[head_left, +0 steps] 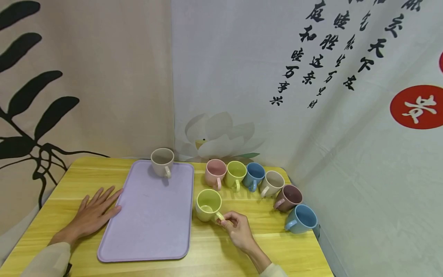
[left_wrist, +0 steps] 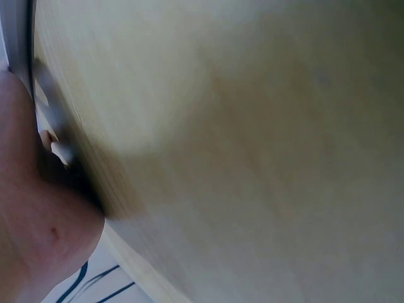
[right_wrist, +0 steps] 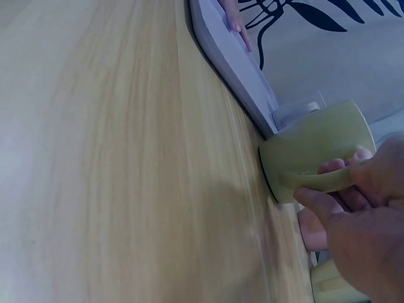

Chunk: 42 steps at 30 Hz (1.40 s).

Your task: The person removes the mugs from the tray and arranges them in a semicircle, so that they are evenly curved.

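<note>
My right hand point(head_left: 238, 231) pinches the handle of a yellow-green mug point(head_left: 207, 206), which is upright just right of the lilac tray point(head_left: 152, 223). In the right wrist view the thumb and fingers are round that mug's point(right_wrist: 315, 151) handle, its base close over the table. My left hand point(head_left: 93, 213) lies flat with fingers spread on the table, its fingertips at the tray's left edge. On the tray's far right corner stands a beige mug point(head_left: 162, 161). The left wrist view shows mostly blurred tabletop and part of the hand point(left_wrist: 44, 233).
Behind and right of the held mug, an arc of mugs stands on the wooden table point(head_left: 221, 257): pink point(head_left: 215, 173), yellow-green point(head_left: 235, 173), blue point(head_left: 254, 175), beige point(head_left: 271, 184), mauve point(head_left: 288, 198) and another blue one point(head_left: 301, 219). A printed curtain point(head_left: 221, 77) hangs behind.
</note>
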{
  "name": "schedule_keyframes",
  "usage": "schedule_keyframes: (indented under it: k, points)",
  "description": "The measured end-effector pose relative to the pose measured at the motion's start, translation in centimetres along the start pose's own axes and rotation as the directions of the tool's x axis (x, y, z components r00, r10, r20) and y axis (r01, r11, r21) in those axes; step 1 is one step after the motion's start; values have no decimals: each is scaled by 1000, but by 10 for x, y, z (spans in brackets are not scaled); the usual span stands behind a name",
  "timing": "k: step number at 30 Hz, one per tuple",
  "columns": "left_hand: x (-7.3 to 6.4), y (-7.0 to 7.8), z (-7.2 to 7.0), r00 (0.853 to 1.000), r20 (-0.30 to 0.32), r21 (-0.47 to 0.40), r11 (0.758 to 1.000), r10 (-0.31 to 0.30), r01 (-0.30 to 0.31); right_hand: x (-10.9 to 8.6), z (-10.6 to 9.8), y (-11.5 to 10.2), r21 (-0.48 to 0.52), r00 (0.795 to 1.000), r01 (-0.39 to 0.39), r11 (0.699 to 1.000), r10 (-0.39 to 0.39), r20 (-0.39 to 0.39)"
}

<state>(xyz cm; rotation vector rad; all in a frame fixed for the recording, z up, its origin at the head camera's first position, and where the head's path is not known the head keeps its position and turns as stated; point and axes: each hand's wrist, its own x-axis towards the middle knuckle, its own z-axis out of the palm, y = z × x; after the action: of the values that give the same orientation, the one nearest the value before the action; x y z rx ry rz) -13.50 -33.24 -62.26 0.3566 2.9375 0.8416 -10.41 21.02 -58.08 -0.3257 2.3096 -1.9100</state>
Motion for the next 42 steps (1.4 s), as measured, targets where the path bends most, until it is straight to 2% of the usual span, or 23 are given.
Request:
schedule_keyframes:
  k: [9,12,14,18,21,24,32,37,42]
  points:
    - [1,-1,-1,1000,1,5,1000,-3,3,0,-4,-2,-34,998,-25,999,27,48]
    - [1,-1,-2,1000,-1,7,1000,-1,1,2,-7,-6,-65,996,-23,998,28,83]
    - [2,-1,-2,1000,-2,9,1000,2,-2,4,-12,-9,-98,997,-21,995,29,77]
    - [2,-2,-2,1000,-3,10,1000,3,-3,14,-21,-17,-122,1000,-11,993,9,-18]
    - [1,-2,-2,1000,-2,8,1000,2,-2,29,-24,-23,-82,994,20,996,-29,-106]
    - [1,-2,-2,1000,0,7,1000,1,-1,45,-24,-26,-44,986,34,998,-41,-160]
    - [2,-3,0,1000,0,9,1000,-4,4,79,-16,-20,-67,978,24,997,-38,-206]
    - [2,-4,1,1000,-3,13,1000,-2,2,91,-9,-17,-87,975,25,996,-44,-218]
    - [2,-3,2,1000,-5,10,1000,-3,3,101,-1,-15,-89,968,-16,996,-7,-251]
